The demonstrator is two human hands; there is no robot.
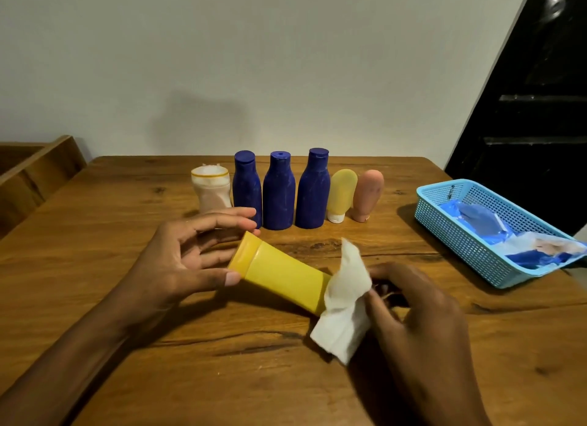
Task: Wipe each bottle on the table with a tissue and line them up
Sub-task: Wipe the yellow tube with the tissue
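A yellow tube bottle (279,274) is held tilted above the wooden table (127,298). My left hand (184,260) holds its cap end between thumb and fingers. My right hand (416,305) grips a white tissue (344,301) wrapped round the tube's lower end. Behind them a row stands along the table's back: a white squeezed bottle (212,189), three dark blue bottles (247,187) (279,192) (313,189), a pale yellow tube (341,193) and a pink tube (368,193), the two tubes standing cap down.
A light blue plastic basket (444,216) sits at the table's right edge with blue and white plastic packaging inside. A wooden frame (38,168) stands off the left side. A pale wall is behind the table, a dark doorway at the right.
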